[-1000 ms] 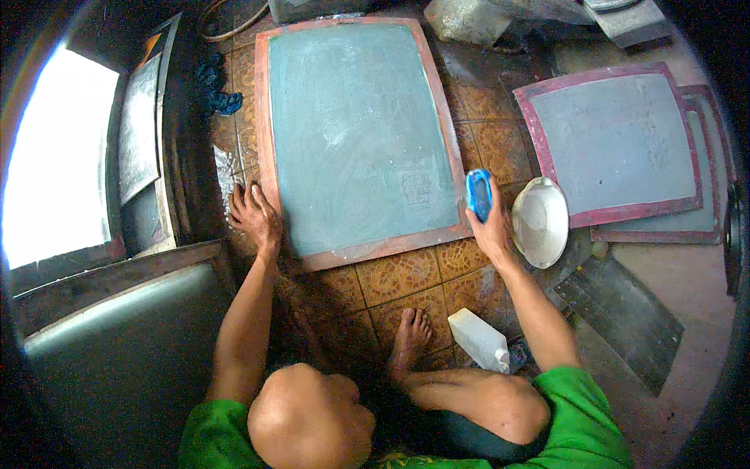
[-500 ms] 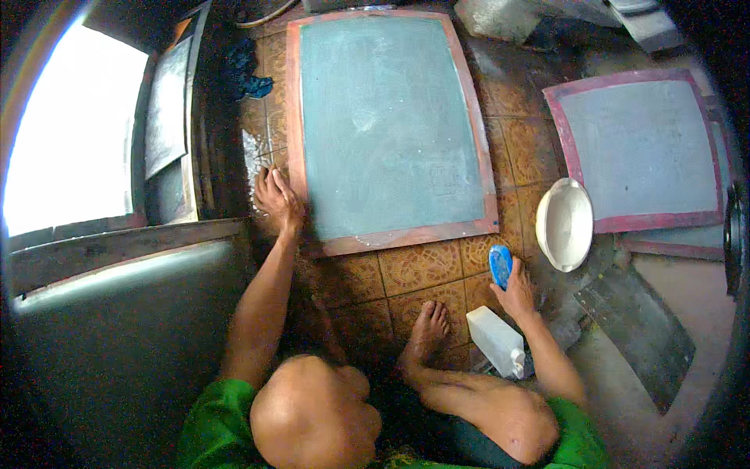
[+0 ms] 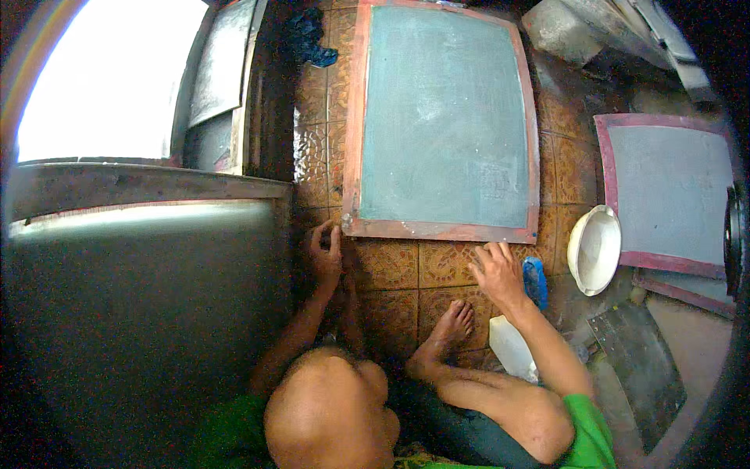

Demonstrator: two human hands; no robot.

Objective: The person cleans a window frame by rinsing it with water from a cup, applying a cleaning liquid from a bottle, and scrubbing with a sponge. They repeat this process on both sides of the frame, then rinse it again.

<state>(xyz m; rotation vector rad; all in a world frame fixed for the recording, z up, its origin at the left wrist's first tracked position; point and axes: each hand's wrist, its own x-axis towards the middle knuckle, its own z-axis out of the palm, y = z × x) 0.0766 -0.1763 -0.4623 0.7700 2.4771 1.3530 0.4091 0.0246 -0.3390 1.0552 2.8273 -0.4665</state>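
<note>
A screen-printing frame [image 3: 441, 117] with orange-brown wooden edges and blue-green mesh lies flat on the tiled floor in front of me. Beside its near left corner is my left hand [image 3: 325, 256], fingers curved and a gap between thumb and fingers. My right hand [image 3: 501, 275] has its bent fingertips at the frame's near edge, toward the right corner; whether they touch it I cannot tell. It holds nothing that shows. Just right of that hand rests a blue scrub brush [image 3: 536, 283], partly hidden by it. A whitish plastic jug [image 3: 511, 344] lies under my right forearm.
An oval cream basin [image 3: 578, 254] stands at right, next to pink-edged screen frames [image 3: 664, 191]. A dark flat board [image 3: 641, 363] lies nearer. Dark cloth [image 3: 314, 39] is at the far left, past a wooden ledge [image 3: 156, 184]. My bare foot [image 3: 455, 324] is on the tiles.
My right hand has let go of the blue brush, now on the floor, and moved to the frame's near edge. My left hand has come back toward me to the near left corner. The view has turned.
</note>
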